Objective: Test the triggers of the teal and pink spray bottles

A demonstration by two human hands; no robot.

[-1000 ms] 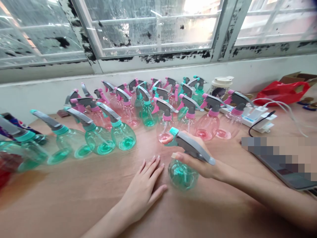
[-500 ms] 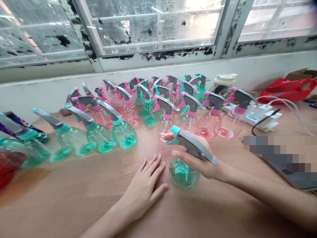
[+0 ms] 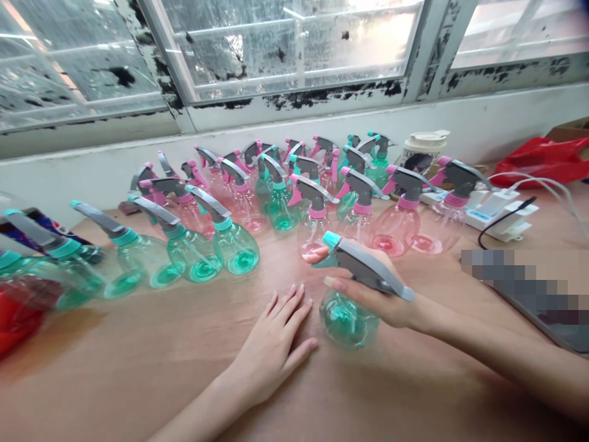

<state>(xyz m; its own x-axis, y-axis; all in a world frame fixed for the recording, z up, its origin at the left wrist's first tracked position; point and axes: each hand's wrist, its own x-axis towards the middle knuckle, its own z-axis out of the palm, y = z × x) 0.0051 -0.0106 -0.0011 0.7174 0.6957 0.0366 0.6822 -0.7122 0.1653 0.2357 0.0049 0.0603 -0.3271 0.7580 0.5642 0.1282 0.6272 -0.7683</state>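
Observation:
My right hand (image 3: pixel 381 298) grips a clear green spray bottle (image 3: pixel 347 322) around its neck, just under the grey and turquoise trigger head. The bottle stands upright near the middle of the table, its base at or close to the surface. My left hand (image 3: pixel 280 337) lies flat on the tabletop (image 3: pixel 151 368) to the left of that bottle, fingers stretched out and holding nothing. Green spray bottles (image 3: pixel 237 248) stand in a row on the left. Beyond my right hand is a row of pink spray bottles (image 3: pixel 396 227).
More pink and green bottles crowd the back by the window wall. On the right are a lidded cup (image 3: pixel 421 153), a white power strip (image 3: pixel 499 215) with cables, a red plastic bag (image 3: pixel 545 161) and a partly pixelated dark flat device (image 3: pixel 543 307). Another red bag (image 3: pixel 21 316) lies far left.
The whole view has shifted slightly, so everything appears a little further right. My right hand keeps its grip on the spray bottle, and my left hand stays flat on the table.

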